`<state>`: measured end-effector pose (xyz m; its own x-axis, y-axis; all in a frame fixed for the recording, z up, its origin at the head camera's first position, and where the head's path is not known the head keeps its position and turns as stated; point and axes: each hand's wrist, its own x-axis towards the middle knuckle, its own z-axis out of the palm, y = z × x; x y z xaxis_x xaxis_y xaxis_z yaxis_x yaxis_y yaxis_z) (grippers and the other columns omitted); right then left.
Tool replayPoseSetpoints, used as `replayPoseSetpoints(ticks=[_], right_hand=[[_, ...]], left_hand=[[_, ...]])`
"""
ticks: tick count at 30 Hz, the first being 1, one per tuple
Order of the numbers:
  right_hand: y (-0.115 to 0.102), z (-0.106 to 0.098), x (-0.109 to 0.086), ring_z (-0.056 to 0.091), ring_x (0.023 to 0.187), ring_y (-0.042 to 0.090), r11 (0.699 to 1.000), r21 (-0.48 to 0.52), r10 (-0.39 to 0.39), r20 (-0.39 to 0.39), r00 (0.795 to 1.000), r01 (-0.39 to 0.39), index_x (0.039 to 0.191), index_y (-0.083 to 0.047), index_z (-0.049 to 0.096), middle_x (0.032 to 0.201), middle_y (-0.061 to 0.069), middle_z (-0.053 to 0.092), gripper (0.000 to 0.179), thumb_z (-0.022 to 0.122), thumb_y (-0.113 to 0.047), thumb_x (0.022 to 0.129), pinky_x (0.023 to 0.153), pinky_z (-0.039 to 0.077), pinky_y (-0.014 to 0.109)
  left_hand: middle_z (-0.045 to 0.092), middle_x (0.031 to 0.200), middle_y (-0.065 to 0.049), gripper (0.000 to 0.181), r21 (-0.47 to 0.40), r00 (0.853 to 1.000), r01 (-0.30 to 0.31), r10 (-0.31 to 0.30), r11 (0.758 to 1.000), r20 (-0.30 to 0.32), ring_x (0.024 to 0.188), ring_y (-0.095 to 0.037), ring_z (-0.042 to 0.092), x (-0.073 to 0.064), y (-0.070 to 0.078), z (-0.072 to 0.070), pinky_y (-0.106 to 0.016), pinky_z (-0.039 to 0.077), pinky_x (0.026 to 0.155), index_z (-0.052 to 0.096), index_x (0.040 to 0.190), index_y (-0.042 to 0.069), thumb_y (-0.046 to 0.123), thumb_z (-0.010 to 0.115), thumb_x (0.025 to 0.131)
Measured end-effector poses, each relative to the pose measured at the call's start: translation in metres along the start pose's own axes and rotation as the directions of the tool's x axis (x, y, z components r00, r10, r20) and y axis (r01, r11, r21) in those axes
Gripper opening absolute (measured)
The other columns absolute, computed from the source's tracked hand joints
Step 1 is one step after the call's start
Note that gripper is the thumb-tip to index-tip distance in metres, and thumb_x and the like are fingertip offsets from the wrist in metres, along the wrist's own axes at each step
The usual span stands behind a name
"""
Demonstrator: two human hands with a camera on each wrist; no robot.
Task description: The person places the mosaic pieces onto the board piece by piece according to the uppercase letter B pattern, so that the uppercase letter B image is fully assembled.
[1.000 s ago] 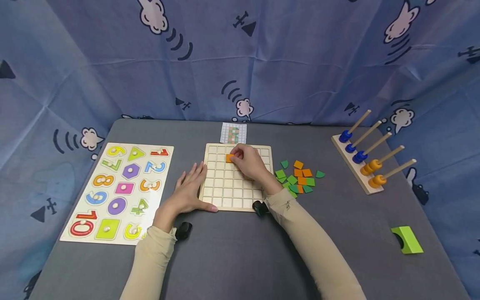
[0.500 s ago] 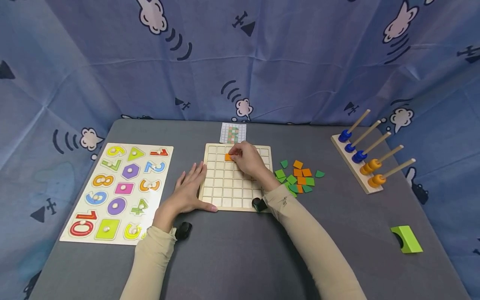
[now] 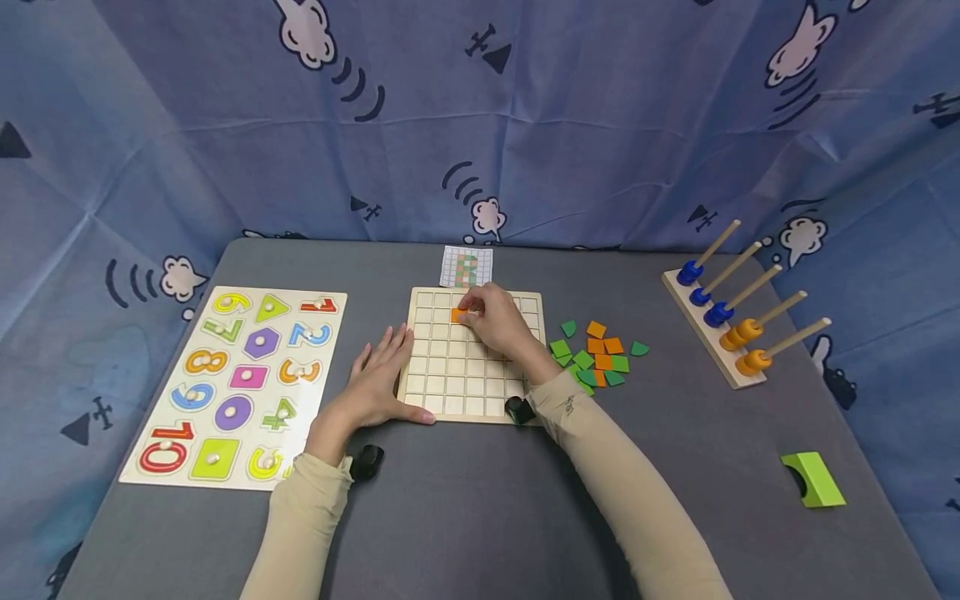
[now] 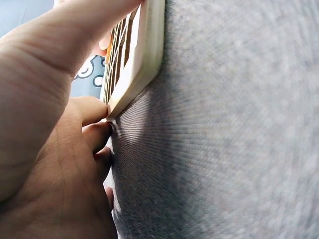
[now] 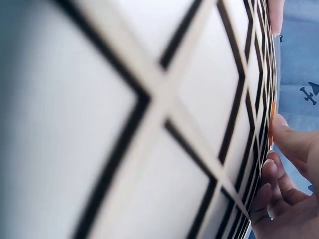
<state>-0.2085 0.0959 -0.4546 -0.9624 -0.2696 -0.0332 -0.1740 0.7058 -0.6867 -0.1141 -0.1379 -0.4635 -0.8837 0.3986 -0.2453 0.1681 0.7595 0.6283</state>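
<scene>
A pale wooden grid board lies on the grey table. My right hand is over its upper part, thumb and index finger pinching an orange square tile at a cell in the second row. That orange tile shows edge-on in the right wrist view, right by the thumb. With straight, spread fingers, my left hand rests along the board's left edge, its thumb at the front edge. The left wrist view shows this hand close to the board's corner. My right hand hides some cells behind it.
Loose orange and green tiles lie right of the board. A small pattern card sits behind it. Left is a number-and-shape puzzle board; right are a peg abacus and a green arched block.
My right hand stays over the same spot, with only slight finger movement at the orange tile. The left hand has not moved.
</scene>
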Motion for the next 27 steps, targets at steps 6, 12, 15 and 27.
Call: replayPoseSetpoints(ticks=[6,12,15,27], right_hand=[[0.002,-0.003,-0.003,0.056,0.092,0.024,1.000,0.018,-0.014,0.016,1.000,0.014,0.110,-0.005,0.078,0.107,0.013,0.064,0.012,0.074,-0.010,0.100,0.083,0.049,0.036],[0.011,-0.013,-0.014,0.053,0.096,0.026,0.999,-0.005,-0.045,0.063,0.997,0.046,0.128,-0.007,0.077,0.115,0.014,0.063,0.027,0.071,-0.007,0.101,0.085,0.047,0.038],[0.020,-0.022,-0.027,0.052,0.104,0.030,0.998,-0.031,-0.055,0.078,0.995,0.057,0.135,-0.008,0.074,0.123,0.016,0.061,0.033,0.069,-0.009,0.102,0.089,0.049,0.043],[0.055,-0.063,-0.088,0.048,0.114,0.035,0.996,-0.076,-0.036,0.064,0.997,0.041,0.131,-0.005,0.071,0.132,0.019,0.058,0.031,0.073,-0.010,0.101,0.094,0.044,0.051]], left_hand=[[0.001,0.180,-0.013,0.138,0.000,1.000,-0.005,0.005,1.000,0.000,0.168,-0.034,-0.005,0.001,0.000,0.000,-0.062,-0.003,0.132,0.007,0.171,0.004,0.048,0.096,0.074],[0.000,0.180,-0.013,0.139,-0.001,1.000,-0.005,0.005,1.000,0.005,0.168,-0.033,-0.007,0.001,0.001,0.001,-0.061,-0.004,0.132,0.005,0.171,0.005,0.049,0.096,0.075],[0.000,0.180,-0.013,0.139,-0.001,1.000,-0.005,0.005,1.000,0.006,0.168,-0.033,-0.007,0.001,0.002,0.001,-0.061,-0.004,0.132,0.005,0.171,0.004,0.048,0.096,0.075],[-0.001,0.180,-0.013,0.139,-0.003,1.000,-0.009,0.009,1.000,-0.001,0.167,-0.034,-0.007,0.000,0.001,0.001,-0.061,-0.004,0.132,0.006,0.171,0.004,0.047,0.096,0.074]])
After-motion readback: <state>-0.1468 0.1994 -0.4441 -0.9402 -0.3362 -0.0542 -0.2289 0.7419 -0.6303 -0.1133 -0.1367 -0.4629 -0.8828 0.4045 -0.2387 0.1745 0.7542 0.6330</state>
